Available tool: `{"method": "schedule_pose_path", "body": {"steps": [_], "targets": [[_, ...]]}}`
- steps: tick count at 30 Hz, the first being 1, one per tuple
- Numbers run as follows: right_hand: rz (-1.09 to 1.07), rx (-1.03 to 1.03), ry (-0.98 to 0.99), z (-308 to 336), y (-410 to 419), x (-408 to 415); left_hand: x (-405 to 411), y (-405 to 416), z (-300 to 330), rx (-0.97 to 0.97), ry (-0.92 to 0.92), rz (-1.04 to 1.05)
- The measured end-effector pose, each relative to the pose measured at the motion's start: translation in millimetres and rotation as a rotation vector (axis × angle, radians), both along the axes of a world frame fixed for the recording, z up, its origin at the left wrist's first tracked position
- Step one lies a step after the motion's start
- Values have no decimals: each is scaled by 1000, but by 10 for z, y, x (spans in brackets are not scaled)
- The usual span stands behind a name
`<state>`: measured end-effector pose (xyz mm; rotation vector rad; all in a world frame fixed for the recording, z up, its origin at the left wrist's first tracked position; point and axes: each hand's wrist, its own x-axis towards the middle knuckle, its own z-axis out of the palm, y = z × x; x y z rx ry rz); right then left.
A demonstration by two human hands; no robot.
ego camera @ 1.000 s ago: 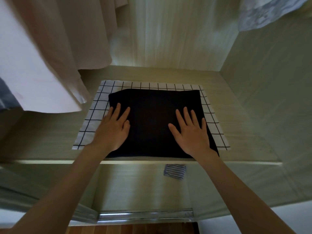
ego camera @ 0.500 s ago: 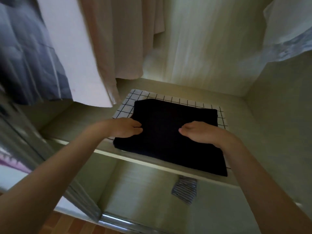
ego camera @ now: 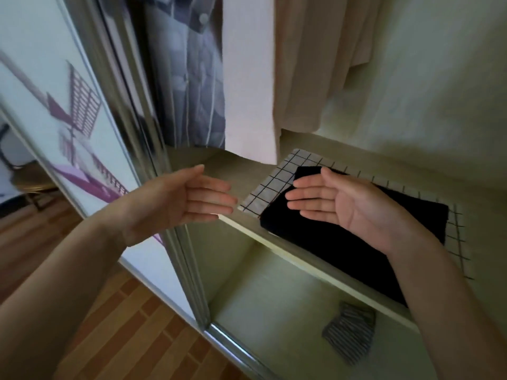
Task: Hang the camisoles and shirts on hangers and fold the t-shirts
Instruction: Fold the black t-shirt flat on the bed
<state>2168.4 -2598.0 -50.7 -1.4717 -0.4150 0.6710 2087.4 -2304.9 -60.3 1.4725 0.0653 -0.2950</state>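
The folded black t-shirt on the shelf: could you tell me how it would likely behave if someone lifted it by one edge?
The folded black t-shirt would probably droop and unfold, being soft cloth. It looks thin and flat, so likely light. Pushed, it may drag the checked cloth under it.

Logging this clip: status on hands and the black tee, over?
Left hand open, empty. Right hand open, above the folded black t-shirt, which lies on checked cloth on the shelf. Nothing in the way.

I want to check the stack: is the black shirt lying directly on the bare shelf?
No, the black shirt lies on a checked cloth, which is between it and the shelf.
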Motion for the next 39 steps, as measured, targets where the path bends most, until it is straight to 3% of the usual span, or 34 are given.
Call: {"method": "schedule_pose_path", "body": {"steps": [7,16,19,23,27,29,33,39], "targets": [[85,116,40,124,821,-122,-474,575,99,-154,-57,382],[47,54,-162,359,1991,-433,-588,1196,68,-226,-180,640],[-26,-72,-424,390,2335,-547,-497,1285,14,-116,-218,638],[0,-580,-1287,265,2725,-584,-360,1317,-97,142,-274,528],[66,-882,-1878,96,3021,-454,-240,1283,-165,301,-334,426],[36,-979,-2005,57,3043,-368,-178,1266,-172,407,-365,434],[11,-1113,-2063,8,3083,-340,-83,1242,-193,607,-396,500],[-54,-1207,-2051,11,3083,-443,-100,1181,-206,652,-400,535]]}}
